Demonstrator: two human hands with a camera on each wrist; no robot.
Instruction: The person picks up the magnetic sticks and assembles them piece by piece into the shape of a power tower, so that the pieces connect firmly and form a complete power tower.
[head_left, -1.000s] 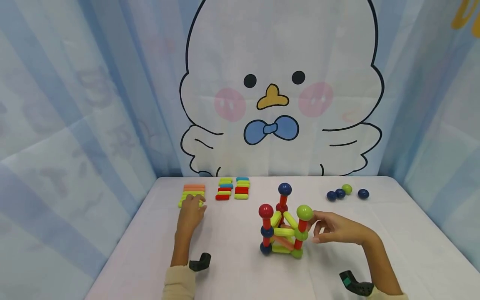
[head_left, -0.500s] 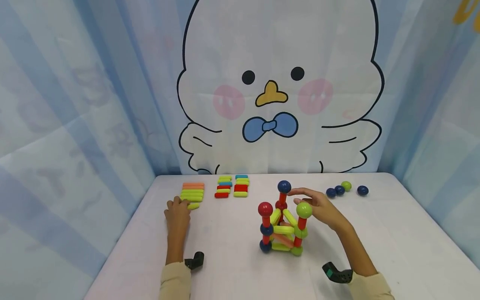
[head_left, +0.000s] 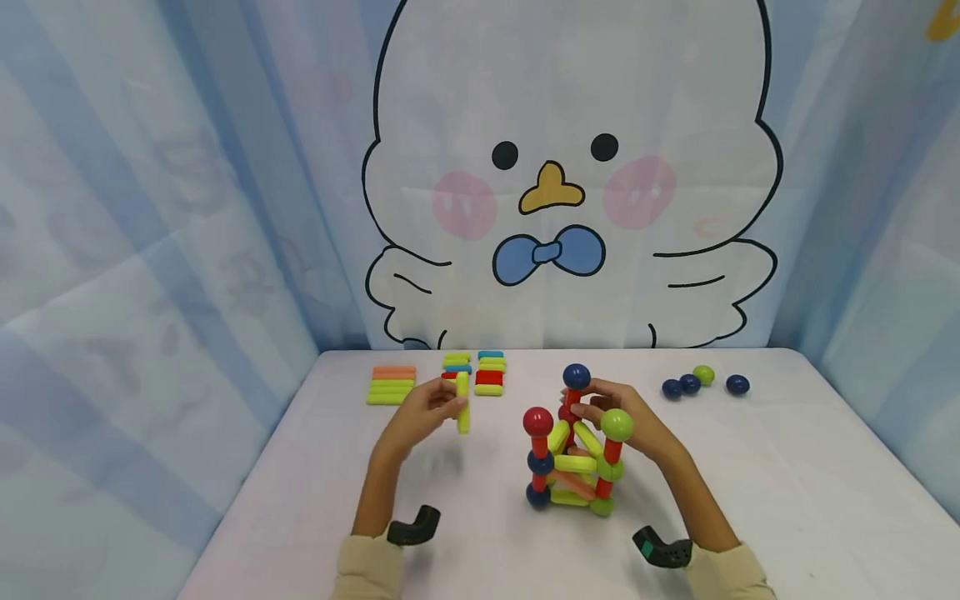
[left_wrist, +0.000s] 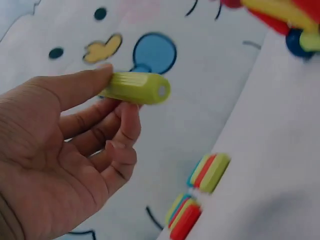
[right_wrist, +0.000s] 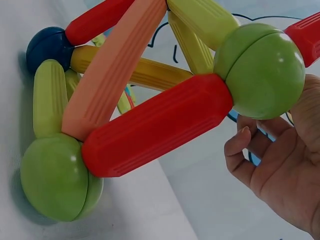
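My left hand (head_left: 420, 415) pinches a yellow-green magnetic stick (head_left: 462, 402) between thumb and fingers, holding it upright above the table. In the left wrist view a small metallic disc shows in the end of this stick (left_wrist: 135, 87). A framework of magnetic sticks and balls (head_left: 575, 464) stands on the table, right of my left hand. My right hand (head_left: 630, 417) reaches behind its green top ball (head_left: 617, 425) and pinches the rear upright red stick (head_left: 573, 400), just under a dark blue ball (head_left: 577, 377). In the right wrist view, a green ball (right_wrist: 265, 70) partly hides this hand.
Orange and yellow-green sticks (head_left: 392, 387) lie in a row at the back left. Two short stacks of mixed-colour sticks (head_left: 490, 377) lie beside them. Loose balls (head_left: 690, 383), blue and green, rest at the back right. A printed curtain (head_left: 562, 300) hangs behind the table (head_left: 480, 533).
My left hand has picked a yellow-green stick from the left row and carried it right, turning it upright. My right hand has moved from the framework's right side to its rear upright.
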